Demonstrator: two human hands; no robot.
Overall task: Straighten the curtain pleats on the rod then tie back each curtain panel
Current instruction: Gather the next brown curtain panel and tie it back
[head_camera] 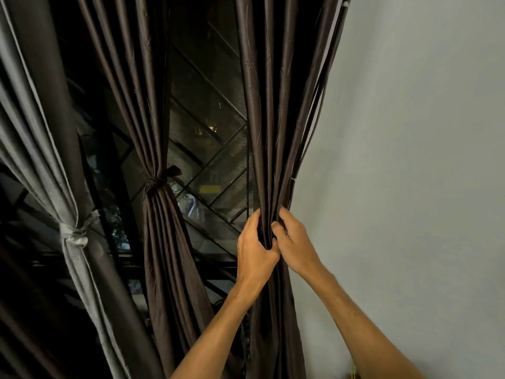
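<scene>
A dark brown curtain panel (269, 110) hangs next to the wall on the right, its folds gathered into a narrow bunch. My left hand (252, 246) grips the bunch from the left and my right hand (293, 243) grips it from the right, fingers curled into the fabric at the same height. A second dark brown panel (158, 236) hangs in the middle, cinched by a knotted brown tie (154, 181). At the far left, a grey panel (41, 138) is bound by a pale grey tie (75, 235). The rod is out of view.
Behind the panels is a dark window with a diagonal metal grille (216, 165) and mesh. A plain pale wall (410, 160) fills the right side. A thin cord or strap (318, 105) runs down the right panel's outer edge.
</scene>
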